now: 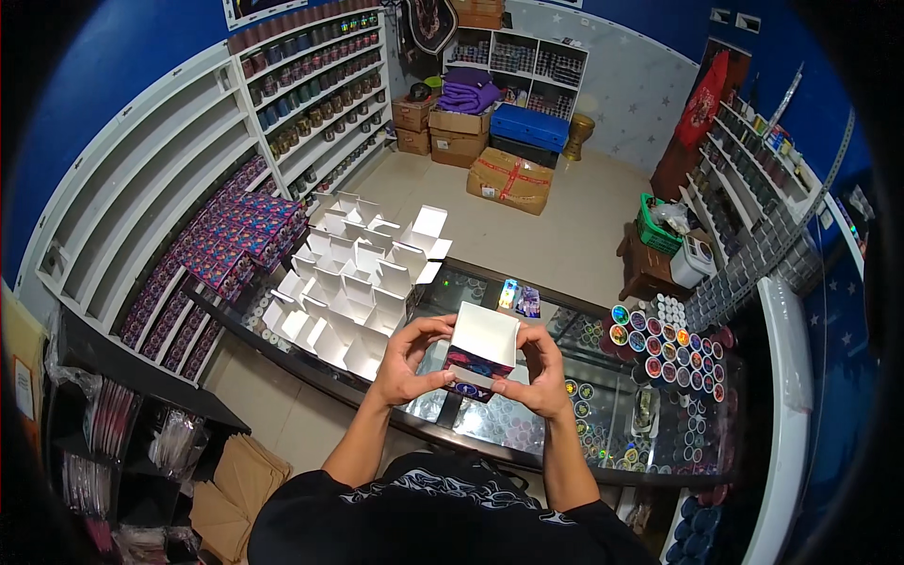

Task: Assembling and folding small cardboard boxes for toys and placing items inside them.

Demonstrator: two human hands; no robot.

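Note:
Between both hands, above the glass counter, is a small cardboard box (pixel 482 341) with a white inner face turned up and a dark purple and pink printed side. My left hand (pixel 414 362) grips its left side, the thumb on the near edge. On the right side, my right hand (pixel 534 373) holds it the same way, thumb at the front lower corner. Left of my hands stand several open white boxes (pixel 353 292) in rows, flaps up. Just beyond the held box lie small colourful packets (pixel 519 298) on the counter.
Printed closed boxes (pixel 231 235) are stacked at the left end of the glass counter (pixel 490 426). Round jars with colourful lids (pixel 664 350) stand in rows at its right. Shelves of jars (pixel 315 94) line the wall; a taped carton (pixel 509 181) sits on the floor.

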